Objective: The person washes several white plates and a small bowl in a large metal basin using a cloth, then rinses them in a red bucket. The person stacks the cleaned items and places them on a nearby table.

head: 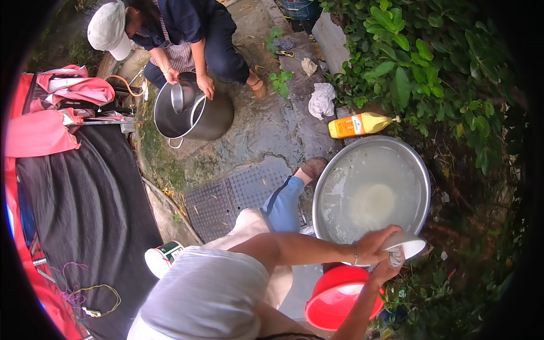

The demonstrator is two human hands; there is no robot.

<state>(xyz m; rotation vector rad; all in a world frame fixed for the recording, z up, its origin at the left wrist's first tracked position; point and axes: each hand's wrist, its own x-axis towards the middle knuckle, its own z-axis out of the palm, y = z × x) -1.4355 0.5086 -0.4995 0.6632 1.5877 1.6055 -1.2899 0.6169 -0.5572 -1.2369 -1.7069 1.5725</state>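
Observation:
My left hand (pixel 379 245), with a thin bracelet at the wrist, holds a small white bowl (pixel 413 245) tilted on its side near the lower rim of a big round metal basin (pixel 318 204). Cloudy water fills much of the basin, and a pale round shape shows under its surface. My right hand (pixel 387 272) presses a greyish wet cloth (pixel 396 258) against the bowl's inside. Below my hands a red plastic basin (pixel 312 308) stands tilted, partly hidden by my right forearm; something whitish lies in it.
A yellow bottle (pixel 361 125) lies beyond the metal basin, near a crumpled white cloth (pixel 321 100). Another person (pixel 182 25) in a cap crouches at upper left, holding a metal bowl (pixel 182 97) in a large pot (pixel 214 117). Leafy bushes border the right; a white tub (pixel 159 261) stands left.

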